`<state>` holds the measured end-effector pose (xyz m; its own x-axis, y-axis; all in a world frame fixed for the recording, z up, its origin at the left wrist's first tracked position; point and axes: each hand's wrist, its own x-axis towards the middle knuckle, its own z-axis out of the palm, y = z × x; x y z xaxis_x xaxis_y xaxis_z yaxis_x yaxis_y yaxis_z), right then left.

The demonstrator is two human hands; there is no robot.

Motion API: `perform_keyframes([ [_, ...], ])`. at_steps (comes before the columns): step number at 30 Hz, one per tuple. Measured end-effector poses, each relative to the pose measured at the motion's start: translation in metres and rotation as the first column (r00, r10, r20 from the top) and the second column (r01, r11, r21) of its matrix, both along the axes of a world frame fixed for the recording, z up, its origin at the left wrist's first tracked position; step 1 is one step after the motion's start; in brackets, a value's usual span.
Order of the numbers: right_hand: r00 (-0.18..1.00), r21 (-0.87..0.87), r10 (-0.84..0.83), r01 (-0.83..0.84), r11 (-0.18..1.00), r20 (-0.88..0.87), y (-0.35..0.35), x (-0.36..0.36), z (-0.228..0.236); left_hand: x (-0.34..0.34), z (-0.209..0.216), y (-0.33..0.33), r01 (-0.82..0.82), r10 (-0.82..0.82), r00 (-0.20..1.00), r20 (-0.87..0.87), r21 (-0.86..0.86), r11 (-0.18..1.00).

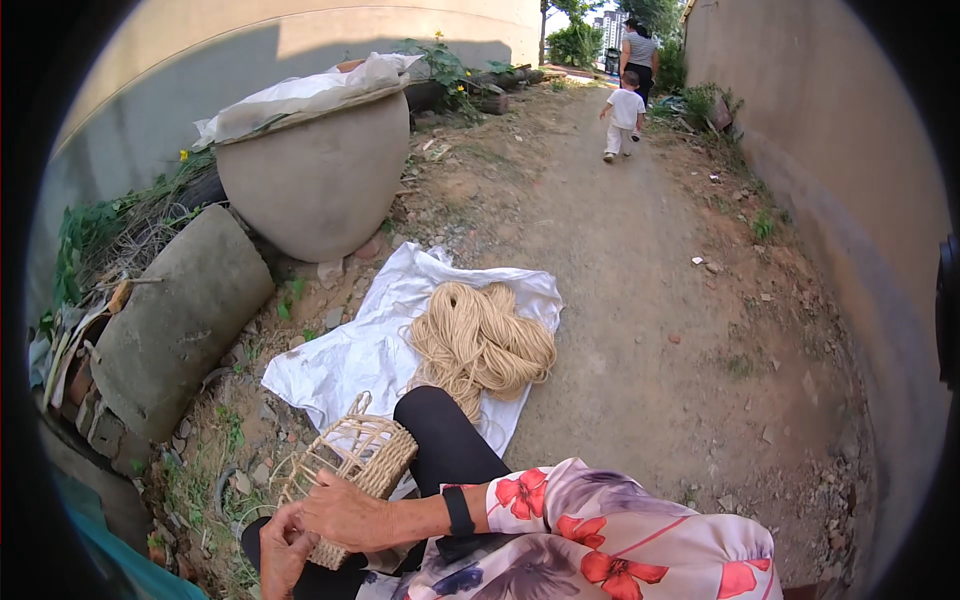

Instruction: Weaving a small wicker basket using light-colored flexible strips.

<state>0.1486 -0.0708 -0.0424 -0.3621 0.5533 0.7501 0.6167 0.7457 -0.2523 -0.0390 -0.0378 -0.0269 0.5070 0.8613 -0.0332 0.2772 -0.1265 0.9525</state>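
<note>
A half-woven basket (378, 462) of tan cord, with open ribs on one side and a tightly braided wall, lies tilted across my dark-trousered legs. My right hand (342, 512), a black band at its wrist, reaches over the basket's near end with its fingers bent inward. Just left of it, my left hand (284, 552) is closed at the basket's edge, thumb and fingers pinched together. The fingertips of both hands meet, and what lies between them is hidden. Beyond my knee, a thick tan hank of cord (482, 340) rests on a white woven sheet (340, 350).
A large grey half-round vessel (315, 175) topped with white sheeting and a curved grey slab (185, 320) stand at the left. A dirt path (630, 270) runs ahead beside a plastered wall (830, 130). A child (624, 115) and another person (640, 58) are far up it.
</note>
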Motion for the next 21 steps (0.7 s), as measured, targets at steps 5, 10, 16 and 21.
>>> perform_keyframes([
  [5,1.000,-0.083,-0.009,0.011,0.997,0.013,-0.001,0.028,0.004,0.025,0.053,0.001,0.084,-0.088,0.982,-0.169,-0.030,0.996],
  [10,0.993,0.173,-0.076,0.059,0.983,0.093,-0.013,0.035,0.012,0.034,0.045,0.024,0.199,-0.234,0.972,-0.033,-0.423,0.884],
  [16,0.996,0.034,0.070,-0.072,0.997,0.053,-0.010,0.023,0.007,0.045,0.045,0.038,0.183,-0.251,0.965,-0.069,-0.509,0.841],
  [21,0.998,0.229,0.044,-0.051,0.972,0.035,-0.003,0.012,0.002,0.039,0.031,0.044,0.178,-0.210,0.978,0.003,-0.540,0.823],
])
